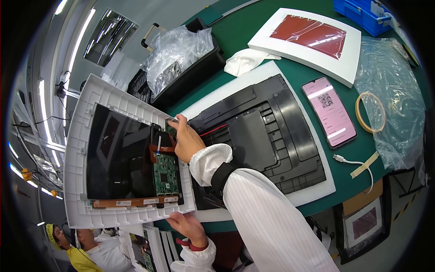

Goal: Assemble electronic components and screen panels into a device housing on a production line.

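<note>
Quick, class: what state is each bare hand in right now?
Left hand: closed on the white ribbed plastic frame, lower edge.
Right hand: fingers bent at the frame's right edge; grip cannot be told.

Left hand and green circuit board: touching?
Apart. The head view shows the white frame's lower rim and the orange strip between left hand and green circuit board.

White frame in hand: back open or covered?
Open. The white frame has no cover over its inside: the green circuit board and dark panel show bare within it.
</note>
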Available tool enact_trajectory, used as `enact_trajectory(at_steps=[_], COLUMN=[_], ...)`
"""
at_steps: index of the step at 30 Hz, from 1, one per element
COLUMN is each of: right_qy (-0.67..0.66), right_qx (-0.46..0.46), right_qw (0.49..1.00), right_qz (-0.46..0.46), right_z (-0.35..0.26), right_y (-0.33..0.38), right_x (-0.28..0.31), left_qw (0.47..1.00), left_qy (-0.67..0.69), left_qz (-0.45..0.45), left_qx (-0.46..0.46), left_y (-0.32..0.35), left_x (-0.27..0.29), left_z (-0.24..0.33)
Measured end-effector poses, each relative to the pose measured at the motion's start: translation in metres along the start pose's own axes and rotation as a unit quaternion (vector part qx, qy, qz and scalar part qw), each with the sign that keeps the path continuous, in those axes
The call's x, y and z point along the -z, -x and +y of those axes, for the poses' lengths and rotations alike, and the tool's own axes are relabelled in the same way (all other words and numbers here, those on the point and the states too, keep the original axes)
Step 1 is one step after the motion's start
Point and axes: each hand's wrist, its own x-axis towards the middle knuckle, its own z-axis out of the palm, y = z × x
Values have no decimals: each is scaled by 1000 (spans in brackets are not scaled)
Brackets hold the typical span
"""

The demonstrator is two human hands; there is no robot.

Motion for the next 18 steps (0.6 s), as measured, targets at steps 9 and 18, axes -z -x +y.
enact_trajectory(at_steps=[9, 18], right_qy=[-3, -32], right_qx=[9, -10], right_qw=[1000, 999], right_qz=[-9, -3], right_z=[1, 1], right_y=[-1, -1], right_x=[-2, 0], left_qw=[1000, 1000], left_qy=[10, 4], left_qz=[-3, 7], left_qx=[6, -1], left_y=[-2, 3], left_x=[5, -16], left_z=[-3, 13])
